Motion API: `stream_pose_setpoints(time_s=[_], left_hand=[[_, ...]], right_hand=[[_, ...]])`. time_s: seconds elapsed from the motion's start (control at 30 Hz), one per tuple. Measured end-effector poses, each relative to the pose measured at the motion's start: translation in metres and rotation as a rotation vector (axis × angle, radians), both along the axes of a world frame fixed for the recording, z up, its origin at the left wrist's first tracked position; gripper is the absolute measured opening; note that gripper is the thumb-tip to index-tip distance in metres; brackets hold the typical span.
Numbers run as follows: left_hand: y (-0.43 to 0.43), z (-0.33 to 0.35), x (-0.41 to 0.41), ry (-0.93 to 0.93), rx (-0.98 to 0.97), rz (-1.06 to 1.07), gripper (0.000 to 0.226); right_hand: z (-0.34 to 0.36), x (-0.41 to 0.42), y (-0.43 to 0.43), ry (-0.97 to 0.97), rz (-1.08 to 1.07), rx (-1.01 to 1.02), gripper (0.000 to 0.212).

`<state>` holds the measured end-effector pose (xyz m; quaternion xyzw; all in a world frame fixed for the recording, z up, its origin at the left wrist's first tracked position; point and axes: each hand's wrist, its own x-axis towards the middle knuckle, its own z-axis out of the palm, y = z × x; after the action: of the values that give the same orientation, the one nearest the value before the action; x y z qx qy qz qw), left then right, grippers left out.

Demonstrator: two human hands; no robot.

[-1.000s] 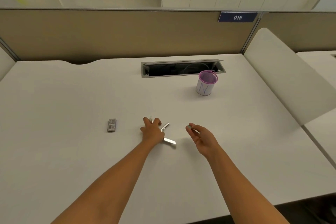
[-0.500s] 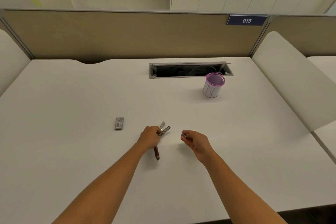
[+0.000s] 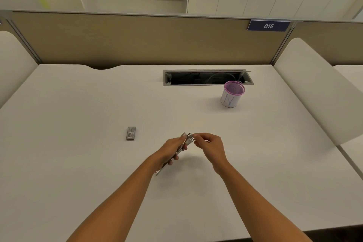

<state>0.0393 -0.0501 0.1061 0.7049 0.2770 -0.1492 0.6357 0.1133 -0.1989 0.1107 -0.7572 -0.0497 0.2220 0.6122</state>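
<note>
White desk point(image 3: 78, 163), left hand point(image 3: 172, 148) gripping slim metal tool point(image 3: 189, 140), right hand point(image 3: 210, 144) pinching its tip.

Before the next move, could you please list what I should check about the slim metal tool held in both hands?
1. Left hand grips the slim metal tool: ok.
2. Right hand pinches the tool's front end: ok.
3. Tool's mechanism open or closed: cannot tell.
4. Small grey barcoded box lies left of the hands, untouched: ok.
5. Purple-rimmed mesh cup stands upright, apart from the hands: ok.
</note>
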Motion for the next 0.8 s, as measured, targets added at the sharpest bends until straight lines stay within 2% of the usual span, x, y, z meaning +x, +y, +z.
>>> stream_pose_setpoints(time_s=[0.17, 0.43, 0.63, 0.8], left_hand=[[-0.01, 0.006, 0.002, -0.017, 0.055, 0.111, 0.062], [-0.014, 0.007, 0.002, -0.064, 0.125, 0.171, 0.06], [-0.019, 0.009, 0.004, -0.119, 0.193, 0.157, 0.092], [-0.021, 0.011, 0.002, -0.131, 0.299, 0.121, 0.079]], right_hand=[[0.014, -0.005, 0.004, -0.15, 0.084, -0.042, 0.016], [0.017, -0.009, 0.005, -0.188, 0.132, -0.02, 0.019], [0.023, -0.01, 0.007, -0.201, 0.131, -0.026, 0.019], [0.026, -0.01, 0.005, -0.177, 0.11, -0.015, 0.029]])
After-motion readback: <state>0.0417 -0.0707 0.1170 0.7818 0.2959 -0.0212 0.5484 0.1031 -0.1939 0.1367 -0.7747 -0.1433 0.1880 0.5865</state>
